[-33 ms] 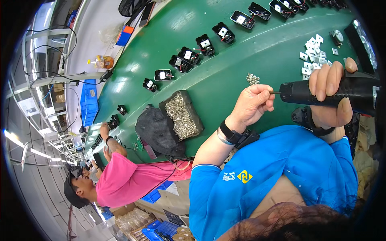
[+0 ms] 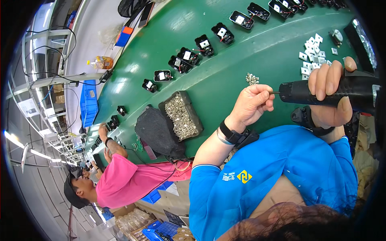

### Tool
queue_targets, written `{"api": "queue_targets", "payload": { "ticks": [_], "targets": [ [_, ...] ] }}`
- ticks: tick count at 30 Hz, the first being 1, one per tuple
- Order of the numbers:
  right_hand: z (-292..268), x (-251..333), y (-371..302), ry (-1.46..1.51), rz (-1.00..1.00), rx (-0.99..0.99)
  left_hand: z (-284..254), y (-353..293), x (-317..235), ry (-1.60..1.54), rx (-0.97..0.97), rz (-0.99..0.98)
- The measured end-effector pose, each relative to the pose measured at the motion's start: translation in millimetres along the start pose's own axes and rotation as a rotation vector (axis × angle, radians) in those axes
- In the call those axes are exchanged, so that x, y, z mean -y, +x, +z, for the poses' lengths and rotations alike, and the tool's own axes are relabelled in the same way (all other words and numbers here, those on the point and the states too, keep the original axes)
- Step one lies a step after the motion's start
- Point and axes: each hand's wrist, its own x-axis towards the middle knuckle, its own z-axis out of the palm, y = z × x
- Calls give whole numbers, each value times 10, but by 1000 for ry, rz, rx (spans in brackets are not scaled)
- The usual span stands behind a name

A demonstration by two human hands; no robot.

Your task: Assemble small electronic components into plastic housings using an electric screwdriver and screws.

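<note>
My right hand point(image 2: 330, 86) is wrapped round a black electric screwdriver point(image 2: 297, 91), which lies sideways with its tip toward the left. The thin metal bit point(image 2: 275, 92) runs into the closed fingertips of my left hand point(image 2: 253, 105); whether a screw sits at its end is hidden. Just beyond my left hand is a small pile of silver screws point(image 2: 252, 78) on the green work surface point(image 2: 225, 90). White square plates point(image 2: 311, 54) lie loose beyond my right hand.
Several black housings point(image 2: 204, 45) with white plates form a row on the far side. A dark tray of metal screws point(image 2: 200, 120) sits to my left beside a black mesh bag point(image 2: 157, 130). Further left a co-worker in a pink shirt point(image 2: 132, 180) reaches over the same surface.
</note>
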Motion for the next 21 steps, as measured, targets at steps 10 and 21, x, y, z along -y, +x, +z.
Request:
{"api": "queue_targets", "payload": {
  "ticks": [10,21],
  "targets": [
    [-88,-45,12,66,34,-19,-40,37,-68,387,114,196],
    [-67,-62,-7,83,50,-81,3,-1,-100,594,-1,268]
  ]
}}
